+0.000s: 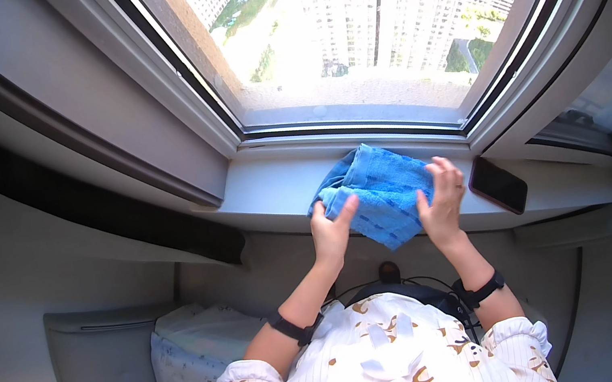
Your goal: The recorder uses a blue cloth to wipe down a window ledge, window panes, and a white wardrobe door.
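A blue terry towel (380, 190) lies folded on the white window sill (265, 190), one corner hanging over the sill's front edge. My left hand (331, 229) grips the towel's left edge, with the thumb on top. My right hand (443, 199) holds the towel's right edge, fingers curled over the cloth. Both wrists wear black bands.
A dark phone (498, 184) lies on the sill just right of my right hand. The window pane (365, 17) behind the sill looks out on tall buildings. A pale patterned pillow (188, 359) sits low at the left, against grey padded panels.
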The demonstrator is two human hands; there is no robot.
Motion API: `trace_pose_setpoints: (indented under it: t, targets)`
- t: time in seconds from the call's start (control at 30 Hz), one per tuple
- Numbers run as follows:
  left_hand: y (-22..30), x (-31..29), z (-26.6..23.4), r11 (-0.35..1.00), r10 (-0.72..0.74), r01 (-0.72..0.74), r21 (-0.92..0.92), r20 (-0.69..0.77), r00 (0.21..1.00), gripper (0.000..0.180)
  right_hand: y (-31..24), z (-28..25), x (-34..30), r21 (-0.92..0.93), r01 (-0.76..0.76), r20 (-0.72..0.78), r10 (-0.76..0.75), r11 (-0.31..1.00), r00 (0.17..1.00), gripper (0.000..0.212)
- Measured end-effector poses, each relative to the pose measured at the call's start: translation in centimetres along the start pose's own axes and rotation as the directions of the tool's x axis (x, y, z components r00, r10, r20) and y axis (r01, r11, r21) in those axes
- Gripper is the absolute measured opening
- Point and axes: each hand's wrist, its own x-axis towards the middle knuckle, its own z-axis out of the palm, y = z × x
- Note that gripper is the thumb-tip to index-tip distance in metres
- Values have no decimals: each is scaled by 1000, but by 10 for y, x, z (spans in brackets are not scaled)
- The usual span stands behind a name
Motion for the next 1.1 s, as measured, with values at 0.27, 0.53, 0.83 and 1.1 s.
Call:
trace_pose_setpoints:
  t: [0.27, 0.53, 0.83, 1.1]
  targets:
    - [21, 3, 2, 810, 525, -474, 345, -67, 849, 25, -9, 31, 6, 250, 106, 181, -154, 963, 972, 37]
    - [1, 35, -23, 514, 492, -380, 769, 99, 865, 56, -20, 31, -5, 134, 183, 183, -205, 974, 961, 45]
    - [13, 25, 45, 671, 148, -338, 660, 327, 933, 43, -1, 12, -17, -72, 202, 456, -148, 977, 878, 96]
    - [6, 46, 23, 602, 196, -310, 736, 240, 951, 30, -7, 14, -10, -118, 261, 523, -163, 958, 837, 98]
